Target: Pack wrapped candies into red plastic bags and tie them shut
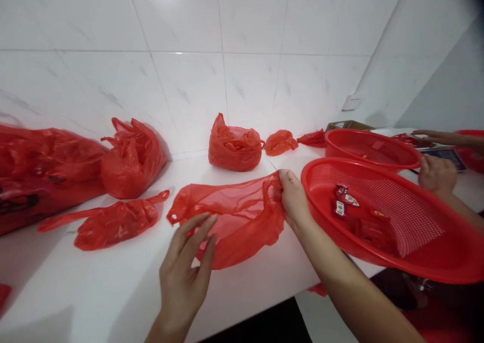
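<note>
A thin red plastic bag (234, 217) is stretched out over the white table in front of me. My right hand (293, 194) grips its right end, thumb on top and the other fingers hidden in the plastic. Over the bag's near left edge is my left hand (189, 262), its fingers apart and lightly bent; whether the fingertips touch the plastic I cannot tell. Just right of my right hand, a red perforated basket (434, 249) holds several small red wrapped packets (346, 196).
Left lie a flat red bag (117, 224), a full tied bag (130, 161) and a large red sack (49, 166). Along the tiled wall stand an upright red bag (234, 149) and a crumpled one (280, 142). A second basket (372, 150) sits behind; another person's hand (437, 174) is beside it.
</note>
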The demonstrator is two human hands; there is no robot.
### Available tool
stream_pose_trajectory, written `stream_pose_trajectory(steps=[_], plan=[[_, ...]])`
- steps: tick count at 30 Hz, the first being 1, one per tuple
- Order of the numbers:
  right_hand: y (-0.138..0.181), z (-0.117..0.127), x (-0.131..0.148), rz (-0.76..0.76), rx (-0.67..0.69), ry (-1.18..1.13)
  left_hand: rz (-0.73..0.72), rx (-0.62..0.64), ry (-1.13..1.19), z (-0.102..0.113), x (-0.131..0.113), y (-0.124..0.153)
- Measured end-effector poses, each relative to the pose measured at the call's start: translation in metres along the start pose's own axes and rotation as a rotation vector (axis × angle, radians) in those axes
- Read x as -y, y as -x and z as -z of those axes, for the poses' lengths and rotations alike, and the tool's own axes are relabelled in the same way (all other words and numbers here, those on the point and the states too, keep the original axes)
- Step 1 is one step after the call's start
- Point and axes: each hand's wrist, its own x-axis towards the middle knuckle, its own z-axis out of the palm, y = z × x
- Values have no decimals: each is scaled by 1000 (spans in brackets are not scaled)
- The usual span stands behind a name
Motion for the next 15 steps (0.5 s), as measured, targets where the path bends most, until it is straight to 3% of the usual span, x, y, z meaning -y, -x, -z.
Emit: stream_pose_trajectory(steps=[1, 3, 6, 8, 11, 13, 15], plan=[[4, -2, -1, -7, 44, 49, -21, -145, -120, -6, 6, 2], [12, -5, 0, -16, 124, 136, -4, -253, -339, -17, 24, 2], [21, -2, 14, -47, 240, 220, -19, -163, -423, -30, 52, -9], [19, 14, 31, -46, 361, 328, -69, -57, -397, -34, 66, -19], [-5, 64, 58, 56, 429, 621, -74, 66, -449, -39, 72, -32], [-35, 114, 67, 106, 317, 898, -74, 41, -507, -43, 70, -40], [-68, 165, 63, 26, 251, 1274, -109, -14, -511, -47, 66, -51]])
